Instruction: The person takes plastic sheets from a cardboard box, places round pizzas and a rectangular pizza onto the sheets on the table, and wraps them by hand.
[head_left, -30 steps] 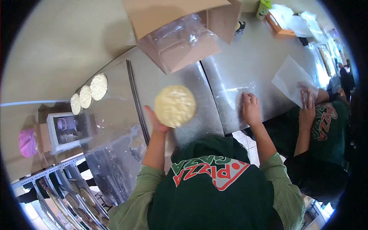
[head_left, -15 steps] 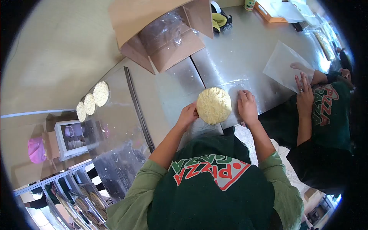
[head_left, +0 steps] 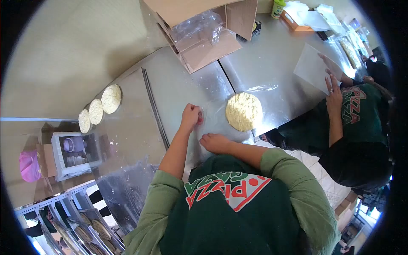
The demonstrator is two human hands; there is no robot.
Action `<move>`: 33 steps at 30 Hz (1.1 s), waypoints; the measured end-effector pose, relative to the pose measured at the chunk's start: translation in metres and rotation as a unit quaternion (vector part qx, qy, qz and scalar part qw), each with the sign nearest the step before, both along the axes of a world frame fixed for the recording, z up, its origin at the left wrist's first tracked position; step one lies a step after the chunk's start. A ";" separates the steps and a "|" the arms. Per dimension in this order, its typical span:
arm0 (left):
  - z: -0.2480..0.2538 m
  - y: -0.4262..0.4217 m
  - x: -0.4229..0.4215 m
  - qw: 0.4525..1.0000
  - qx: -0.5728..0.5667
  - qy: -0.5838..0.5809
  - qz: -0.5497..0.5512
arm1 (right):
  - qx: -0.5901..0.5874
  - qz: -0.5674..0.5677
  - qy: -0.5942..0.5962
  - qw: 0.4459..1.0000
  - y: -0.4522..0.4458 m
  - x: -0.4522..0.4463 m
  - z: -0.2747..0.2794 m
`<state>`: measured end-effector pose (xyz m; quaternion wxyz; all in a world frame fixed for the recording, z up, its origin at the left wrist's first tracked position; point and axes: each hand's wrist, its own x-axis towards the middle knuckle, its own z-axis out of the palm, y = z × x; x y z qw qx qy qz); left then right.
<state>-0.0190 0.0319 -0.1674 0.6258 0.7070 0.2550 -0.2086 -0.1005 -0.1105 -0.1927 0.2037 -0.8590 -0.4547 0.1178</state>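
Observation:
A round, flat pizza base topped with pale shredded cheese point(head_left: 244, 111) lies on the metal table, right of both my hands. Clear plastic film point(head_left: 262, 88) glints along its far edge and seems to stretch faintly from the base toward my hands. My left hand point(head_left: 191, 117) is closed at the film's left side, fingers curled in a pinch. Nearer my body, my right hand point(head_left: 216, 143) reaches across to the left, its fingers curled and closed; what they grip is too hard to see. Neither hand touches the base.
An open cardboard box point(head_left: 208, 51) with plastic inside stands at the back. Three more topped bases point(head_left: 111, 98) lie at the left edge. A co-worker point(head_left: 361, 114) on the right handles a translucent sheet point(head_left: 312, 66). A metal rack point(head_left: 72, 216) stands lower left.
My left hand has let go of the base's edge and moved left and away from me. My right hand has crossed from the base's right side to its left.

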 end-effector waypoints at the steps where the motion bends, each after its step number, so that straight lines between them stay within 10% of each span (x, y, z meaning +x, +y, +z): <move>1: -0.002 0.001 -0.003 0.999 -0.004 -0.025 0.026 | 0.017 -0.038 0.035 0.999 -0.007 0.001 0.002; 6: -0.020 0.002 -0.025 0.972 0.009 -0.107 0.209 | 0.169 -0.321 0.141 0.921 -0.076 0.010 0.040; 12: -0.031 -0.018 -0.074 0.874 0.383 -0.246 -0.170 | 0.070 -0.424 -0.138 0.892 -0.179 0.059 0.059; 15: -0.050 -0.018 -0.077 0.886 0.359 -0.292 -0.028 | 0.017 -0.421 -0.152 0.894 -0.193 0.070 0.070; 18: 0.011 -0.045 -0.072 0.977 -0.019 -0.040 0.208 | 0.063 -0.396 -0.175 0.899 -0.182 0.088 0.075; 21: 0.012 -0.044 -0.069 0.986 0.015 0.100 0.135 | -0.014 -0.394 -0.074 0.916 -0.181 0.104 0.072; 33: 0.045 -0.184 -0.018 0.994 -0.107 -0.007 -0.006 | 0.112 -0.585 0.187 0.781 -0.272 0.065 0.042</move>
